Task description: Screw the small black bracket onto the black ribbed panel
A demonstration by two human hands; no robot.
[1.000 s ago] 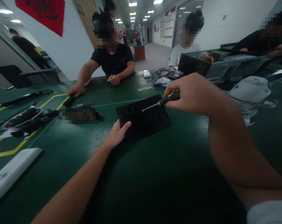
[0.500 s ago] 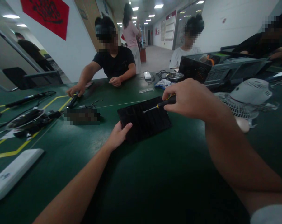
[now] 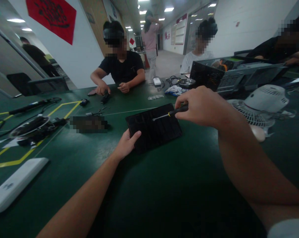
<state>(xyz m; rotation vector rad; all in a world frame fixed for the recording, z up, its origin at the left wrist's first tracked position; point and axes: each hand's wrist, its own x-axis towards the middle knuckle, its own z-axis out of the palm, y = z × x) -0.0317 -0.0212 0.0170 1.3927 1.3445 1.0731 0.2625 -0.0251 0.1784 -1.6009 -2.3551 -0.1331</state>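
Note:
A flat black rectangular panel (image 3: 156, 132) is tilted up over the green table in the middle of the view. My left hand (image 3: 126, 145) grips its left edge, thumb on the face and the other fingers hidden behind. In my right hand (image 3: 201, 107) is a screwdriver (image 3: 161, 117) with a dark handle, a yellow band and a thin metal shaft. Its shaft points left over the panel's face, and a small bright bit shows at the tip. Whether the tip touches the panel I cannot tell.
A white fan part (image 3: 265, 99) and an open metal computer case (image 3: 248, 76) stand on the right. Leftward lie a white oblong device (image 3: 18, 186), cables (image 3: 30, 129) and a blurred-out item (image 3: 88, 124). Across the table (image 3: 110, 185), a person in black (image 3: 123, 66) handles a dark object.
The person opposite has moved a hand and a dark object rightward, closer to the body. My hands, the panel and the screwdriver have hardly moved; the view has shifted slightly.

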